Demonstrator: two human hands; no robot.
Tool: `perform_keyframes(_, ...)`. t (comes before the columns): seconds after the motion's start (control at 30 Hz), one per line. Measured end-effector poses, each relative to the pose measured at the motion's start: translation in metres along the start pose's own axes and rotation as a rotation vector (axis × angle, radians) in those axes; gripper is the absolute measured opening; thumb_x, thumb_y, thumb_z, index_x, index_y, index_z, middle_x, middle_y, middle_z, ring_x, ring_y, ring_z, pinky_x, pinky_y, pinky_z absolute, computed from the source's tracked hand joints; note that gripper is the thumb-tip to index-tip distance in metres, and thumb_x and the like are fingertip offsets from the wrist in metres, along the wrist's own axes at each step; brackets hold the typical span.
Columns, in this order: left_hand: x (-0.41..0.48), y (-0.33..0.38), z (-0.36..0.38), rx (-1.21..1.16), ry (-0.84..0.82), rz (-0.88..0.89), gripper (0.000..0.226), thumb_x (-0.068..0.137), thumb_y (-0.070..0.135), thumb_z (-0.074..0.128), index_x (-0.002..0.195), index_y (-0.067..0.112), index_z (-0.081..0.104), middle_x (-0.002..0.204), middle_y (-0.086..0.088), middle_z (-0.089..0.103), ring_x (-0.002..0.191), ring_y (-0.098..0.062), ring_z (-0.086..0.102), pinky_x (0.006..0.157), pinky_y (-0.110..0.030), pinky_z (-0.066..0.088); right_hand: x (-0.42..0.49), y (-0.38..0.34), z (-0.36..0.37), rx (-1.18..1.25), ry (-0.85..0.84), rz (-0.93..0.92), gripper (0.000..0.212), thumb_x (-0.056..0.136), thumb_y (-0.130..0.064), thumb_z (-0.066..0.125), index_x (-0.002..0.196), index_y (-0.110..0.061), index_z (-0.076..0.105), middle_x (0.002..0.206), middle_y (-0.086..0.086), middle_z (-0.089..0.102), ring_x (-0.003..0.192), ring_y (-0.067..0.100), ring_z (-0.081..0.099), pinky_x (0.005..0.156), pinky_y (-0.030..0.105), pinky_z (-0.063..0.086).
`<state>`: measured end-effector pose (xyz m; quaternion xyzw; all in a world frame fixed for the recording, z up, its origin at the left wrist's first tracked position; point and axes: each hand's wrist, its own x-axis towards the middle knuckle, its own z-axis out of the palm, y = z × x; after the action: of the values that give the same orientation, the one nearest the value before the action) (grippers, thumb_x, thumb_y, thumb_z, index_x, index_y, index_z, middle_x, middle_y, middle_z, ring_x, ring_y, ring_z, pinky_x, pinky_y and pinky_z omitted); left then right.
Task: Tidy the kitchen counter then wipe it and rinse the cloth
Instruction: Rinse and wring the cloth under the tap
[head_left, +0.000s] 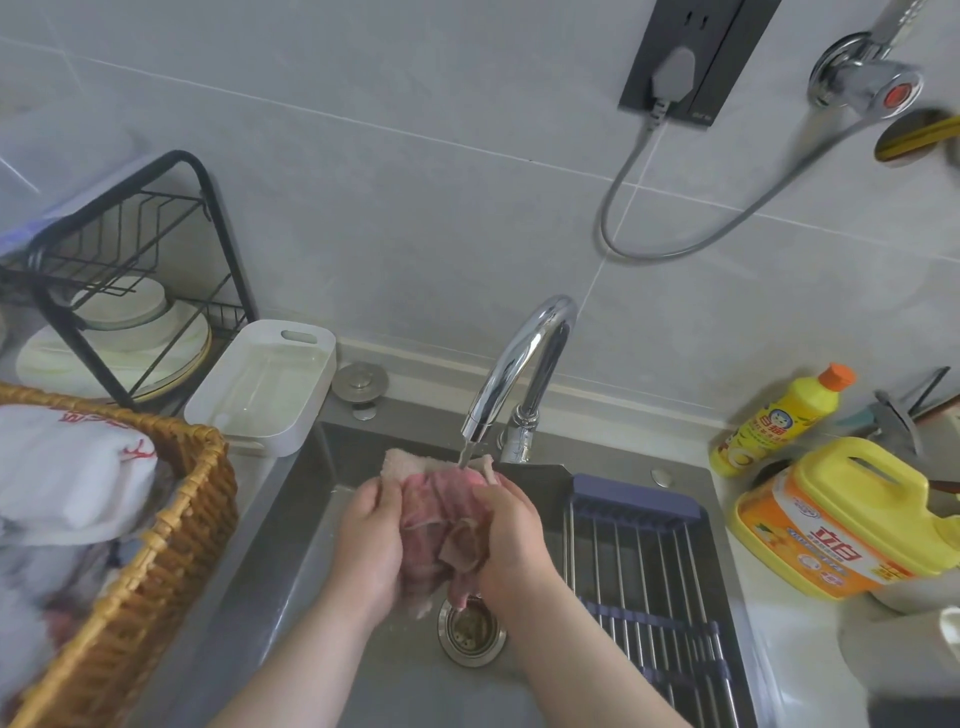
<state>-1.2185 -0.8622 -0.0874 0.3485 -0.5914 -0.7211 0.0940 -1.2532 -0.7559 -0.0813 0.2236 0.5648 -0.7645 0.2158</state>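
Left hand (371, 540) and right hand (511, 540), fingers (385, 493) tight around bunched pink cloth (441, 512) under the tap (519, 364)

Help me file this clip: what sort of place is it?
Likely a home kitchen: a tap runs onto a cloth over a steel sink, with stacked plates and a detergent jug alongside.

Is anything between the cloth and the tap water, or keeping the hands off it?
Nothing visible does. The left hand and right hand both grip the pink cloth over the sink, and the faucet stream lands directly on its top edge. The rack lies off to the right.
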Motion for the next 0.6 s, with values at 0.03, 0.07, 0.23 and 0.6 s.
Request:
perform_keyframes(0.03, -0.001, -0.002, 0.0, 0.023, -0.017, 0.015, 0.023, 0.1, 0.014, 0.042, 0.085, 0.009, 0.059, 0.074, -0.005, 0.067, 0.072, -0.023, 0.065, 0.059, -0.028, 0.049, 0.0, -0.001, -0.002, -0.063, -0.011, -0.032, 0.01, 0.089, -0.015, 0.062, 0.097, -0.011, 0.069, 0.091, 0.015, 0.074, 0.085, 0.037, 0.071, 0.08, 0.053, 0.055)
perform_keyframes(0.07, -0.002, -0.004, 0.0, 0.054, -0.015, 0.021, 0.022, 0.1, 0.01, 0.042, 0.085, 0.009, 0.058, 0.074, -0.005, 0.066, 0.072, -0.022, 0.064, 0.06, -0.028, 0.047, 0.001, 0.0, -0.004, -0.137, -0.003, -0.072, 0.009, 0.088, -0.016, 0.064, 0.094, -0.013, 0.069, 0.092, 0.016, 0.073, 0.086, 0.036, 0.071, 0.079, 0.052, 0.056)
perform_keyframes(0.23, -0.003, 0.0, 0.006, -0.007, 0.129, -0.01, 0.039, 0.1, 0.032, 0.04, 0.077, 0.011, 0.062, 0.075, -0.01, 0.066, 0.073, -0.029, 0.064, 0.07, -0.039, 0.053, 0.0, 0.011, -0.006, -0.278, 0.176, -0.207, 0.018, 0.096, -0.032, 0.053, 0.089, -0.023, 0.067, 0.085, 0.007, 0.072, 0.076, 0.021, 0.07, 0.07, 0.037, 0.059)
perform_keyframes(0.6, 0.004, -0.005, 0.002, 0.127, 0.152, 0.02, 0.022, 0.096, 0.025, 0.047, 0.086, 0.008, 0.057, 0.077, -0.009, 0.064, 0.075, -0.03, 0.064, 0.063, -0.035, 0.054, -0.002, 0.005, -0.002, -0.185, 0.116, -0.156, 0.016, 0.098, -0.027, 0.052, 0.093, -0.026, 0.067, 0.098, 0.014, 0.072, 0.083, 0.027, 0.071, 0.074, 0.04, 0.06)
